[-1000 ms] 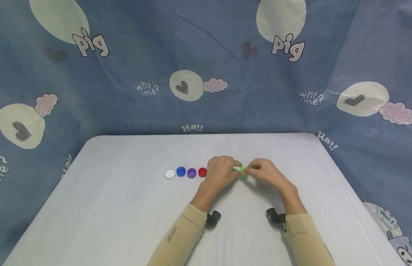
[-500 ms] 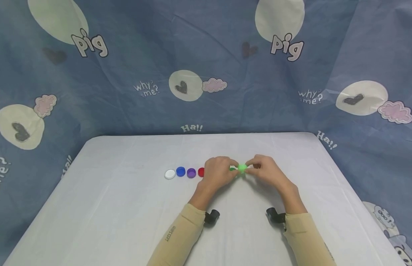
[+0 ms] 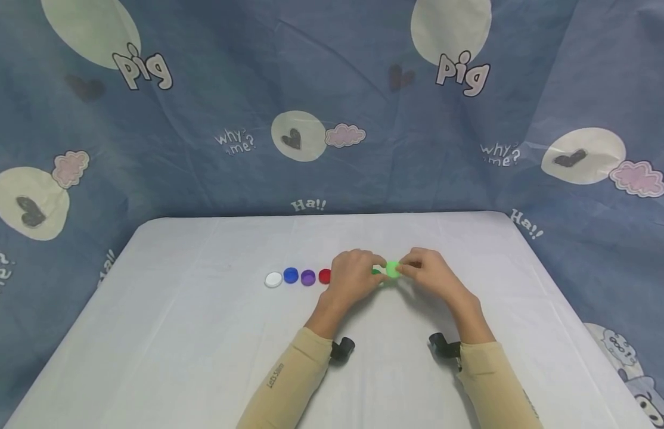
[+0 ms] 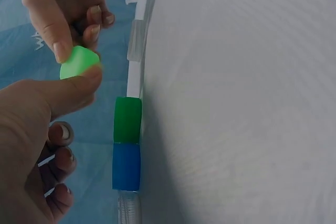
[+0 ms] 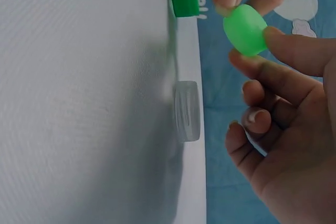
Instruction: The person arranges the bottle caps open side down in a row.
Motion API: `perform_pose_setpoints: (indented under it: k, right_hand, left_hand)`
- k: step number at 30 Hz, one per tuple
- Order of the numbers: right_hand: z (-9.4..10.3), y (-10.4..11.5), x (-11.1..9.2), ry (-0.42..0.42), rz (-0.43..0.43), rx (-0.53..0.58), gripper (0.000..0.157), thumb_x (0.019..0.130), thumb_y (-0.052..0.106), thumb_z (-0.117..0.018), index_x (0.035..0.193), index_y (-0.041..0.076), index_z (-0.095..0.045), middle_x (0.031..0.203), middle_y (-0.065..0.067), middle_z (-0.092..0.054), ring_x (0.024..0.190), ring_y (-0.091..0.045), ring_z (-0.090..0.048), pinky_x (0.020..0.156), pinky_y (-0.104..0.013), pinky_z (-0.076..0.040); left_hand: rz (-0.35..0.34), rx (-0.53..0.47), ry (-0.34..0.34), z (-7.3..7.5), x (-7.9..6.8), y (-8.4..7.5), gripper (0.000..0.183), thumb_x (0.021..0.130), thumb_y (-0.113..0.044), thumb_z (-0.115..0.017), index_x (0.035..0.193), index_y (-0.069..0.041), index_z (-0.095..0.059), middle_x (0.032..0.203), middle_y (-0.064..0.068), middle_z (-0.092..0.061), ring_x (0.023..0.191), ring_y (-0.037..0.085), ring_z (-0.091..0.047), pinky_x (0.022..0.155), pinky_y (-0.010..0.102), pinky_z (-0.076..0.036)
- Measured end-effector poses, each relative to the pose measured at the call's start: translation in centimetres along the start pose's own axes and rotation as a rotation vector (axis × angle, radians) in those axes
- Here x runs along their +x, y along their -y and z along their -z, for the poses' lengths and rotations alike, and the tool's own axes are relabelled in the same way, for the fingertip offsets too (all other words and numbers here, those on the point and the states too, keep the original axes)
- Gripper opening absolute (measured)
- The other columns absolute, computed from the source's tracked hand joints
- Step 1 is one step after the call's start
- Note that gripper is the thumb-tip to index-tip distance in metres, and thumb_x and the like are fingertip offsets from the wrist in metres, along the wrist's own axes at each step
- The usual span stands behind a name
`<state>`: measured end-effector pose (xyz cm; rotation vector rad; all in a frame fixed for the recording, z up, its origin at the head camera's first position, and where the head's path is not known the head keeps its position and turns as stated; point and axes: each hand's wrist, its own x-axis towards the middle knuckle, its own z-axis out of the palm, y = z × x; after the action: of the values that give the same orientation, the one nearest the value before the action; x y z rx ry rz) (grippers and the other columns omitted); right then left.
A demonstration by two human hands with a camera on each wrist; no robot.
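Note:
A light green, smooth, rounded piece (image 3: 393, 269) is up between my two hands, over the table. My left hand (image 3: 353, 275) pinches its left side between thumb and finger. On the other side, my right hand (image 3: 431, 276) grips it with thumb and index finger, the other fingers curled loosely in the right wrist view. Below the hands, a darker green cap-like piece (image 4: 128, 120) stands on the table beside a blue one (image 4: 126, 166). A clear ribbed cap (image 5: 188, 111) is also on the table. What the light green piece is made of, I cannot tell.
Left of my left hand, a row of small round pieces lies on the white table (image 3: 203, 333): white (image 3: 273, 279), blue (image 3: 291, 275), purple (image 3: 307, 277) and red (image 3: 324, 276). A blue printed cloth (image 3: 332, 185) hangs behind the table.
The light green piece has turned from a narrow, edge-on look to a broad face towards the head camera. Both hands have stayed almost in place, the fingers shifting slightly.

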<state>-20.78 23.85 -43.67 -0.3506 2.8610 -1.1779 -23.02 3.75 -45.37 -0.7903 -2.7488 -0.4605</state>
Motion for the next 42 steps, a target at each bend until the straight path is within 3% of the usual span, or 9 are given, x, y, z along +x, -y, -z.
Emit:
perform_pose_setpoints:
  k: [5, 19, 27, 42]
  right_hand:
    - [0.0, 0.0, 0.0, 0.039, -0.025, 0.025, 0.018, 0.095, 0.023, -0.064, 0.095, 0.010, -0.077, 0.093, -0.005, -0.070, 0.090, -0.020, -0.062, 0.085, -0.041, -0.051]
    - [-0.1, -0.8, 0.3, 0.127, 0.010, 0.050, 0.024, 0.089, 0.015, -0.072, 0.109, 0.002, -0.075, 0.085, -0.007, -0.065, 0.075, -0.016, -0.049, 0.070, -0.030, -0.045]
    - [-0.6, -0.7, 0.4, 0.080, 0.013, 0.021, 0.030, 0.086, 0.016, -0.075, 0.114, 0.004, -0.074, 0.075, -0.002, -0.052, 0.070, -0.016, -0.044, 0.064, -0.028, -0.041]
    - [-0.9, -0.4, 0.3, 0.016, -0.011, -0.100, 0.023, 0.084, 0.021, -0.078, 0.102, 0.006, -0.078, 0.074, -0.002, -0.057, 0.069, -0.016, -0.044, 0.062, -0.029, -0.040]
  left_hand:
    - [-0.024, 0.015, -0.028, -0.1, 0.1, 0.0, 0.033, 0.078, -0.048, -0.080, 0.109, -0.037, -0.076, 0.095, -0.013, -0.077, 0.072, 0.006, -0.059, 0.059, 0.024, -0.043]
    - [-0.020, -0.010, 0.028, 0.1, 0.0, 0.2, 0.034, 0.081, -0.049, -0.078, 0.113, -0.038, -0.075, 0.097, -0.013, -0.076, 0.072, 0.006, -0.055, 0.058, 0.022, -0.040]
    - [0.013, -0.030, 0.053, 0.0, 0.0, 0.3, 0.035, 0.081, -0.049, -0.078, 0.112, -0.035, -0.076, 0.098, -0.012, -0.076, 0.073, 0.006, -0.055, 0.060, 0.022, -0.042]
    - [0.083, -0.013, 0.084, -1.0, 0.3, -0.3, 0.028, 0.084, -0.049, -0.074, 0.107, -0.034, -0.077, 0.095, -0.015, -0.076, 0.069, 0.004, -0.056, 0.057, 0.025, -0.042]
